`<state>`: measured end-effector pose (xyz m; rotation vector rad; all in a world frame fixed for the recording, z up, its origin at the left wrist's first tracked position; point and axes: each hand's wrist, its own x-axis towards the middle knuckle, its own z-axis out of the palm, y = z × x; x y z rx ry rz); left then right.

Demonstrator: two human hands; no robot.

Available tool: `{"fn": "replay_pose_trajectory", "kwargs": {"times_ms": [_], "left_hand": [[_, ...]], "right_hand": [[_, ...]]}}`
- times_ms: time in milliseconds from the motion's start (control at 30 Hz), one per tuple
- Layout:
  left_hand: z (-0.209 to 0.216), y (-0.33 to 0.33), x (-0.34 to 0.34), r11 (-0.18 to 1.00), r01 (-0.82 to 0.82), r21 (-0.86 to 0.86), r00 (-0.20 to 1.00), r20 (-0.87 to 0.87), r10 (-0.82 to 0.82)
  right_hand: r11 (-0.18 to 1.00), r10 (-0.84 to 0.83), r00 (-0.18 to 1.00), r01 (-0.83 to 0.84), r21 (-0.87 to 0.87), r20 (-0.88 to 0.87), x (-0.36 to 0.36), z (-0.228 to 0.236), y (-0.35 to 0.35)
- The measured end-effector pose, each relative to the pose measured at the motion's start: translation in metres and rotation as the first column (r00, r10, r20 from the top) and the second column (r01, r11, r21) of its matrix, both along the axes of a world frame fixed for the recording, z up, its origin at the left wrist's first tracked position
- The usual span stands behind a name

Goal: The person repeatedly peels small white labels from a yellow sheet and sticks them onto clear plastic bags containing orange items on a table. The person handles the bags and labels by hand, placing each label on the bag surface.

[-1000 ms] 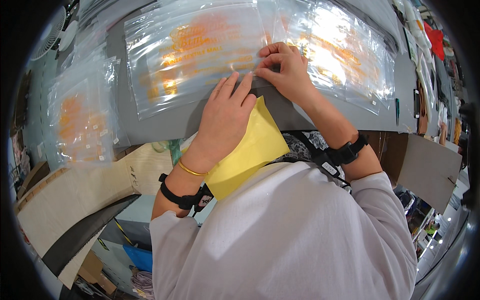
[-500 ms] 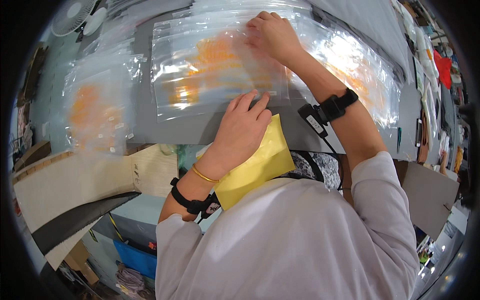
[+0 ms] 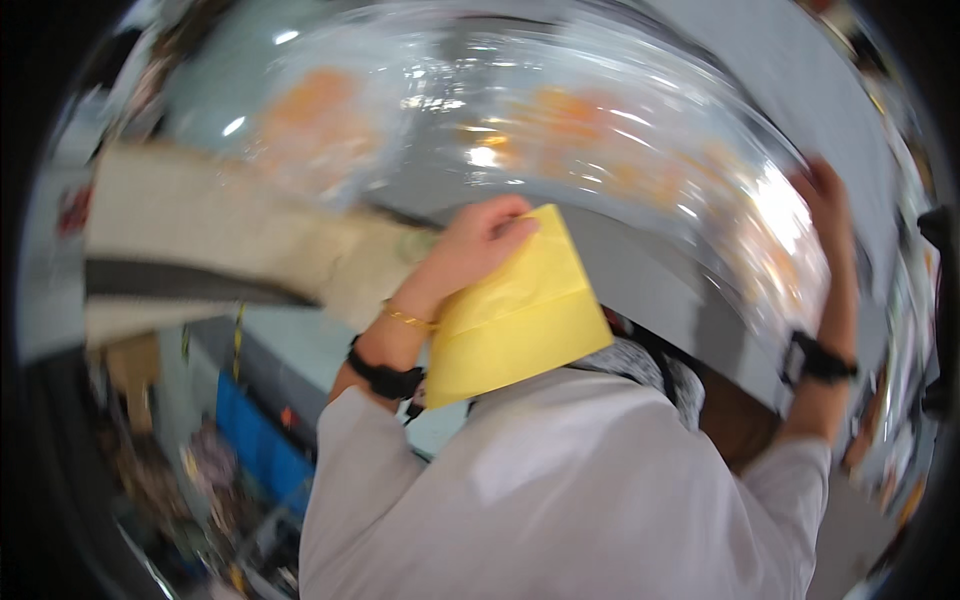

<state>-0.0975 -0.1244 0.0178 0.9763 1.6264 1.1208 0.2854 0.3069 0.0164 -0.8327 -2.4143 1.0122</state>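
My left hand (image 3: 478,245) is closed on a yellow paper sheet (image 3: 520,325), which hangs tilted in front of my chest with a crease or edge running across it. Out at the far right, my right hand (image 3: 828,208) reaches to the outer end of the clear plastic bags (image 3: 765,245); its fingers are smeared, so I cannot make out whether they grip one. More clear bags with orange print (image 3: 560,120) spread across the middle of the grey table (image 3: 655,262). Another pile of them (image 3: 320,125) lies to the left.
Grey sheet material (image 3: 770,85) covers the far right of the table. At the left stands a pale wooden board (image 3: 200,215) with a dark strip under it. Lower down is a blue panel (image 3: 250,420) among clutter. Much of the picture is blurred.
My right hand has left the middle bags and swung out to the far right. The left hand has come off the bag edge, with the yellow sheet in its grip. The whole view has turned.
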Motion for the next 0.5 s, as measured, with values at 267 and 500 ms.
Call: {"fn": "replay_pose_trajectory", "kwargs": {"times_ms": [267, 500], "left_hand": [[-0.012, -0.2, 0.029, 0.834, -0.547, 0.073, 0.711, -0.484, 0.509], [-0.055, -0.398, 0.085, -0.035, -0.985, -0.172, 0.161, -0.964, 0.211]], "right_hand": [[0.864, -0.5, 0.837, 0.501, 0.059, 0.222, 0.198, -0.084, 0.177], [0.952, 0.292, 0.956, -0.294, 0.085, 0.036, -0.179, -0.102, 0.035]]}}
